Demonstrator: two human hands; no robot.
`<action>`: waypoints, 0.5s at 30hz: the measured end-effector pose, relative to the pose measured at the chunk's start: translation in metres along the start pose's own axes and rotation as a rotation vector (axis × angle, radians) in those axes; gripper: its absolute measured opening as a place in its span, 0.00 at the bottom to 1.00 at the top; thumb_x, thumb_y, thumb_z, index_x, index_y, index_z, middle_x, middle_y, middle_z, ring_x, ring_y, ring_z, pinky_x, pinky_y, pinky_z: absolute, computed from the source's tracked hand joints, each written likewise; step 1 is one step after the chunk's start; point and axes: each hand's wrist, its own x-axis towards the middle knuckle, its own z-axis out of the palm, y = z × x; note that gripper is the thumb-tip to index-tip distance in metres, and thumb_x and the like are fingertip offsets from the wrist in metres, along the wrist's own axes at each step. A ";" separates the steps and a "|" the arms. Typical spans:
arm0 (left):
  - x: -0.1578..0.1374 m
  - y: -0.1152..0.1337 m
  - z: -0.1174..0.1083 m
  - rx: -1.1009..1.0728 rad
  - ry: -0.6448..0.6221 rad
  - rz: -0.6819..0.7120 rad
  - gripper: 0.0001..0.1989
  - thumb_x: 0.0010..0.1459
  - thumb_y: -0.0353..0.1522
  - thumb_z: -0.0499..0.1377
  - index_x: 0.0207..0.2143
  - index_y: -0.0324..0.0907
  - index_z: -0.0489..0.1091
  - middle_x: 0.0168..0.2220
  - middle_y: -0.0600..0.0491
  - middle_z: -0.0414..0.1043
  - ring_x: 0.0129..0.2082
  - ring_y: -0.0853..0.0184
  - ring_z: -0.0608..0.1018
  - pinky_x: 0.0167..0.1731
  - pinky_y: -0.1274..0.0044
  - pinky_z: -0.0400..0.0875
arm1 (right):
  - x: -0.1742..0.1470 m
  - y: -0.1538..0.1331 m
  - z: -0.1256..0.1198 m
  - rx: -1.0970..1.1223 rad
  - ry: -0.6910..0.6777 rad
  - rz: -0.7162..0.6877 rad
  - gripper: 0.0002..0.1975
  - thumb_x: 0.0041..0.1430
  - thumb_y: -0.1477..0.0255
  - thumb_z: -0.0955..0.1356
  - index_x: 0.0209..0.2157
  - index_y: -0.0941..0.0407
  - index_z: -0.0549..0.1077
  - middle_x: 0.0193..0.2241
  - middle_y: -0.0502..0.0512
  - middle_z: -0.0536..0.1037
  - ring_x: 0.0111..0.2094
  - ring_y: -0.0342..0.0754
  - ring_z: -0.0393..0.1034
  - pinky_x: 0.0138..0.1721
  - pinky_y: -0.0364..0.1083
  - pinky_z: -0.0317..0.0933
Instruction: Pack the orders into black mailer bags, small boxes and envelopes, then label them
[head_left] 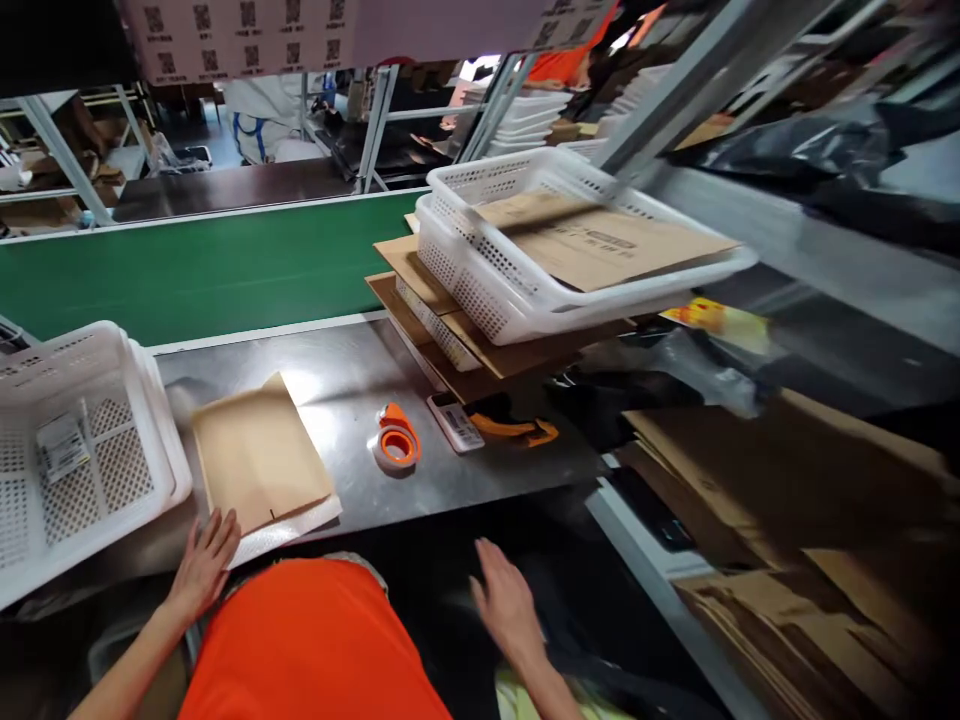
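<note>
My left hand [204, 562] is spread out by the lower left corner of a brown cardboard mailer [259, 450], its fingertips at the edge. Under the mailer's near side, a sheet of white bubble wrap [296, 522] shows. My right hand [507, 603] hangs over the dark space in front of the table, fingers stretched, with nothing in it. Between the hands and farther back, an orange tape dispenser [397, 443] with a clear roll lies on the metal table [345, 365]. Right of it are a white device with a label [456, 424] and an orange-handled tool [517, 430].
White perforated baskets [161, 420] stand at the left. More baskets [487, 290] holding flat cardboard sit on cardboard pieces at the back right. A green conveyor belt [225, 265] runs behind the table. Stacked cardboard [795, 480] fills the right side. A metal post [675, 90] slants overhead.
</note>
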 end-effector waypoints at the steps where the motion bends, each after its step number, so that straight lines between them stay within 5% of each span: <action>1: 0.000 0.001 -0.003 -0.008 -0.016 -0.009 0.37 0.62 0.24 0.54 0.73 0.51 0.65 0.77 0.51 0.58 0.77 0.47 0.59 0.74 0.53 0.48 | 0.022 -0.023 0.025 -0.012 -0.125 -0.147 0.30 0.67 0.71 0.60 0.68 0.53 0.73 0.65 0.74 0.75 0.64 0.73 0.72 0.60 0.74 0.68; 3: 0.000 0.005 -0.009 -0.019 -0.040 -0.022 0.37 0.63 0.23 0.54 0.73 0.53 0.65 0.77 0.52 0.58 0.76 0.49 0.61 0.71 0.55 0.54 | 0.067 -0.075 0.066 0.050 -0.246 -0.382 0.31 0.66 0.76 0.61 0.68 0.49 0.73 0.68 0.61 0.75 0.70 0.61 0.66 0.71 0.65 0.60; 7: 0.002 0.010 -0.015 -0.040 -0.033 -0.041 0.33 0.64 0.22 0.55 0.68 0.54 0.71 0.75 0.53 0.63 0.70 0.51 0.69 0.65 0.59 0.64 | 0.149 -0.154 0.099 0.132 -0.637 -0.919 0.40 0.63 0.76 0.68 0.75 0.49 0.59 0.75 0.58 0.62 0.78 0.57 0.47 0.77 0.67 0.36; 12: 0.002 0.008 -0.010 -0.248 0.080 -0.134 0.19 0.68 0.27 0.55 0.52 0.51 0.83 0.63 0.51 0.79 0.58 0.51 0.77 0.59 0.56 0.70 | 0.202 -0.164 0.110 0.171 -0.999 -1.015 0.37 0.56 0.70 0.76 0.67 0.52 0.72 0.71 0.64 0.70 0.75 0.59 0.56 0.75 0.62 0.46; 15: 0.000 0.010 -0.007 -0.426 0.148 -0.231 0.15 0.70 0.33 0.57 0.47 0.49 0.85 0.57 0.49 0.83 0.51 0.52 0.79 0.55 0.58 0.74 | 0.204 -0.153 0.119 0.292 -1.019 -0.956 0.31 0.58 0.66 0.77 0.63 0.51 0.77 0.68 0.63 0.74 0.73 0.62 0.61 0.73 0.65 0.49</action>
